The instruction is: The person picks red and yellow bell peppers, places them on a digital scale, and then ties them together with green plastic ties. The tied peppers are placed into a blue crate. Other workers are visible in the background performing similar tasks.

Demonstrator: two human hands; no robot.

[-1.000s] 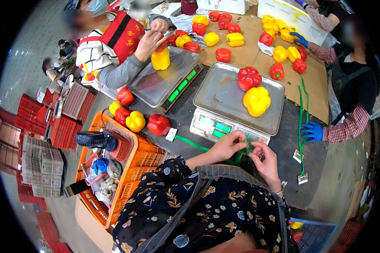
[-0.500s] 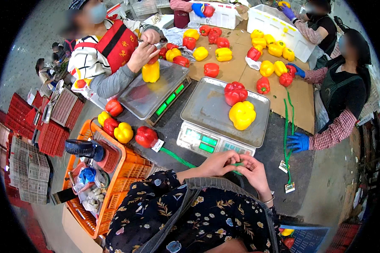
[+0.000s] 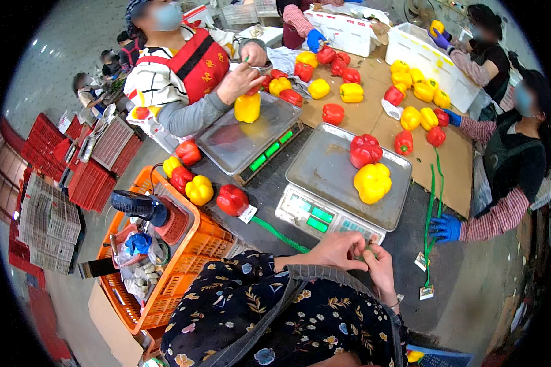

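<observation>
Just in front of the near scale, my left hand (image 3: pixel 337 249) and my right hand (image 3: pixel 381 268) are together, fingertips pinching a bit of green netting, mostly hidden by the fingers. A strip of green mesh netting (image 3: pixel 278 233) runs from under my left wrist to a white tag (image 3: pixel 248 213) beside a red bell pepper (image 3: pixel 232 200). On the scale's metal tray (image 3: pixel 324 165) lie a red bell pepper (image 3: pixel 365 151) and a large yellow bell pepper (image 3: pixel 372 183), touching each other.
An orange crate (image 3: pixel 183 263) with a small black fan (image 3: pixel 142 207) stands at my left. Across the table, a person handles peppers over a second scale (image 3: pixel 226 137). At right, a co-worker's blue-gloved hand (image 3: pixel 445 228) rests by green netting strips (image 3: pixel 431 202). Several peppers lie on cardboard (image 3: pixel 373 122).
The whole view has shifted, so things sit farther right and lower. My fingers still pinch the netting, slightly repositioned. A blue-gloved hand at the far side has lowered toward the peppers.
</observation>
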